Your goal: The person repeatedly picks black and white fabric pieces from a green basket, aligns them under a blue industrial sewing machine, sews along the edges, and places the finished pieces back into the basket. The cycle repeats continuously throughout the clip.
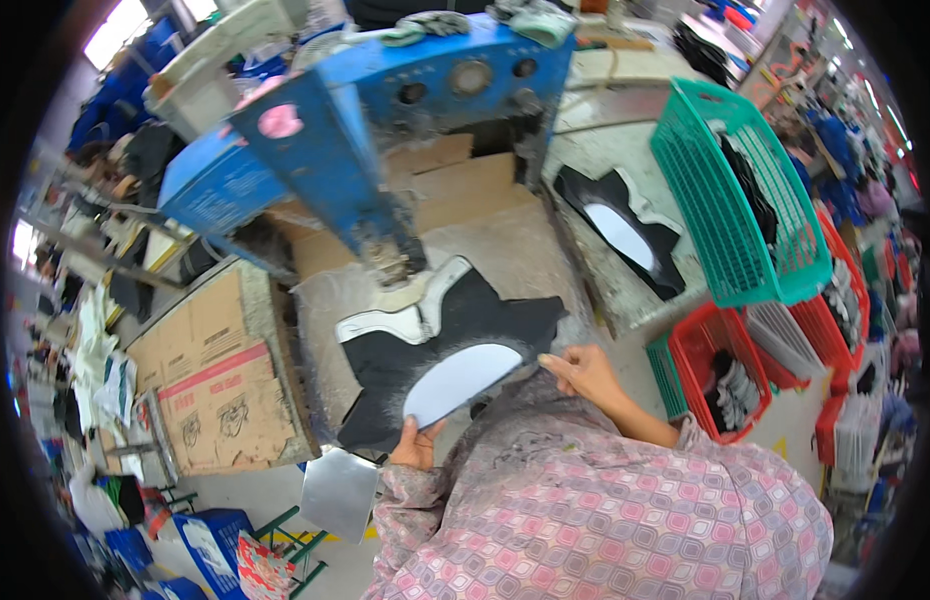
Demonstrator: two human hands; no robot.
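Observation:
A black cut fabric piece (385, 372) with a pointed outline lies flat below the blue machine's arm, in front of me. A pale half-oval panel (465, 376) sits along its near edge, and white trim (389, 324) borders notches on its far side. My left hand (415, 446) grips the near left edge, thumb over the panel's corner and fingers hidden underneath. At the near right edge, my right hand (582, 372) is closed in a pinch on the fabric piece. The machine's metal head (390, 262) stands just beyond the white trim.
The blue machine (440, 85) rises beyond the work surface. A similar black piece (625, 232) lies on the right-hand table, beside a green basket (740, 195). Red baskets (713, 370) stand lower right. Flattened cardboard (220, 385) is at left, near a metal stool (340, 492).

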